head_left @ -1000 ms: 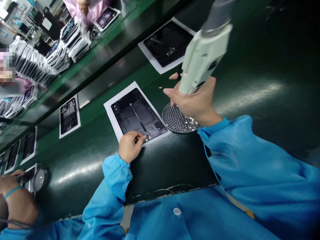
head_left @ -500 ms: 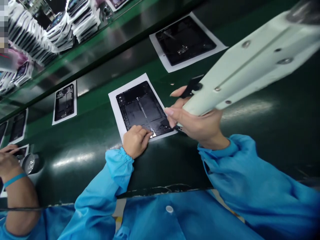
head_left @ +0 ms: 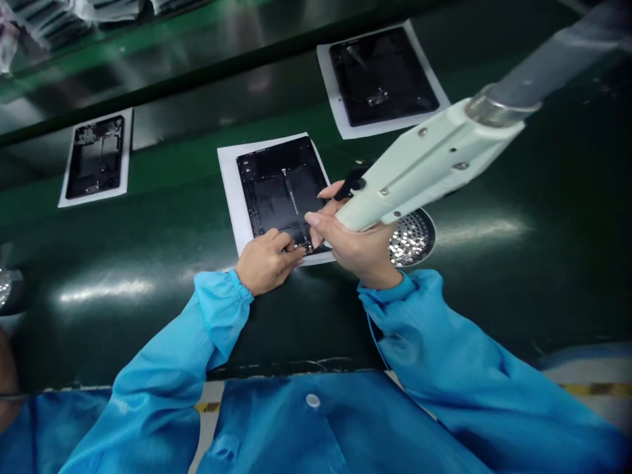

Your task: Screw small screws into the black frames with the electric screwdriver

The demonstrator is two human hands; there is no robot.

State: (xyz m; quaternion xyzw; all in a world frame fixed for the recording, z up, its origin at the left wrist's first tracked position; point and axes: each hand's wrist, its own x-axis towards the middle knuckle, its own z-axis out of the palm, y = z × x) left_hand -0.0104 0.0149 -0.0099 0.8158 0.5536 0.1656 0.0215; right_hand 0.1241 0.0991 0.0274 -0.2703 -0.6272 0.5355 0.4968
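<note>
A black tablet housing (head_left: 271,194) with its inside exposed lies on a white sheet (head_left: 228,172) in front of me. My left hand (head_left: 270,262) rests at its near edge, thumb and fingertips pinched together by a small shiny part; what they hold, if anything, is hidden. My right hand (head_left: 358,249) is wrapped round a pale green power screwdriver (head_left: 419,168), tilted down to the left. Its tip is mostly hidden by my fingers, near the housing's lower right corner. Behind my right wrist sits a round dish (head_left: 430,230) of small shiny pieces that look like screws.
Another open tablet housing (head_left: 390,72) lies on white paper at the back right, and a smaller one (head_left: 96,158) at the left. A thick grey hose (head_left: 553,62) runs from the screwdriver. A co-worker's arm (head_left: 6,382) shows at the left edge, below a partly visible dish (head_left: 7,286).
My right hand has brought the screwdriver left and over the housing's lower right corner, uncovering the dish. My left hand stays at the near edge. The view has shifted.
</note>
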